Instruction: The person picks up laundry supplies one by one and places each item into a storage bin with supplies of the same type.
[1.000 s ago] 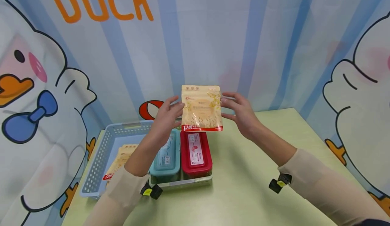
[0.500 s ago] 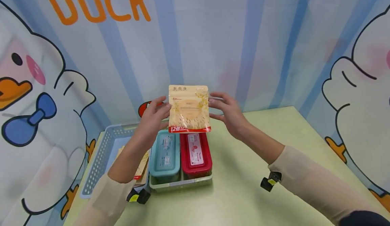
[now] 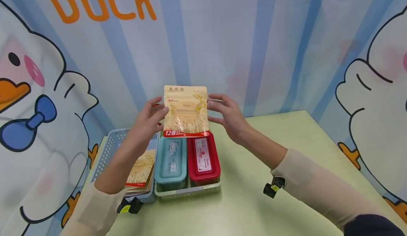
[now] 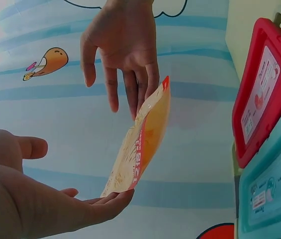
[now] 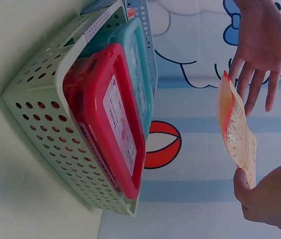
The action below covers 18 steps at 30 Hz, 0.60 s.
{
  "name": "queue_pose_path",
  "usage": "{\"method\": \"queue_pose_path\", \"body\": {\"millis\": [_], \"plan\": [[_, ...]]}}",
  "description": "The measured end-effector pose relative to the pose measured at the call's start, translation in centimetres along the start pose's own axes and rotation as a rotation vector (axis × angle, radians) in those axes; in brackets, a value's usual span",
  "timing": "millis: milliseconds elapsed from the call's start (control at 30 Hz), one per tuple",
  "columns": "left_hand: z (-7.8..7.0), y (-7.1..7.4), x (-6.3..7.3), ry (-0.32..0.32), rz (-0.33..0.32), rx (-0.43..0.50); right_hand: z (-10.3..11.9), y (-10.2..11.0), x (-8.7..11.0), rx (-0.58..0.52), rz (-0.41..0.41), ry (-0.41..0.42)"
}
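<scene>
Above the table, a flat cream pouch [image 3: 186, 110] with a red bottom band is held up between both hands, its printed front toward the head camera. The left hand [image 3: 144, 124] touches its left edge; in the left wrist view the extended fingers [image 4: 110, 204] lie against the pouch, with the thumb apart from it. The right hand [image 3: 230, 119] is at the opposite edge, fingers spread and nearly straight. Similar pouches [image 3: 141, 167] lie in the blue basket [image 3: 111, 147], partly hidden by the left forearm.
A pale green perforated basket [image 5: 46, 122] stands beside the blue one. It holds a teal-lidded box [image 3: 171, 160] and a red-lidded box [image 3: 203, 158]. Pale table [image 3: 270, 179] extends to the right, and a duck-print curtain [image 3: 216, 34] hangs behind.
Both hands and the pouch have moved left, from above the red-lidded box to mostly above the teal-lidded one. The pouch stays upright between the hands.
</scene>
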<state>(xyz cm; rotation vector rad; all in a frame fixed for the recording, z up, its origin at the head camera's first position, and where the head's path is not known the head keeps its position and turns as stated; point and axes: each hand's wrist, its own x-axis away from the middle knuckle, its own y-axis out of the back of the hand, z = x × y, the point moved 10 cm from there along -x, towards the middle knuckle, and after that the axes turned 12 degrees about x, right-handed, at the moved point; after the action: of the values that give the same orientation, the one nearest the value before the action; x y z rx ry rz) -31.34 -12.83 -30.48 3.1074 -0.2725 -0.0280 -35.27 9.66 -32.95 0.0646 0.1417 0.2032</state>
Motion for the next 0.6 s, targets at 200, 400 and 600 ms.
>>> {"method": "queue_pose_path", "body": {"millis": [200,400,600], "plan": [[-0.6,0.8,0.7,-0.003,-0.021,-0.037,0.4,-1.2,-0.2,0.000,0.015,0.018],[-1.1,1.9,1.3,-0.021,-0.047,-0.082,1.0,-2.6,-0.6,-0.009,0.027,0.033],[-1.5,3.1,1.5,-0.021,-0.066,-0.108,1.6,-3.7,-0.9,-0.011,0.047,0.058]]}}
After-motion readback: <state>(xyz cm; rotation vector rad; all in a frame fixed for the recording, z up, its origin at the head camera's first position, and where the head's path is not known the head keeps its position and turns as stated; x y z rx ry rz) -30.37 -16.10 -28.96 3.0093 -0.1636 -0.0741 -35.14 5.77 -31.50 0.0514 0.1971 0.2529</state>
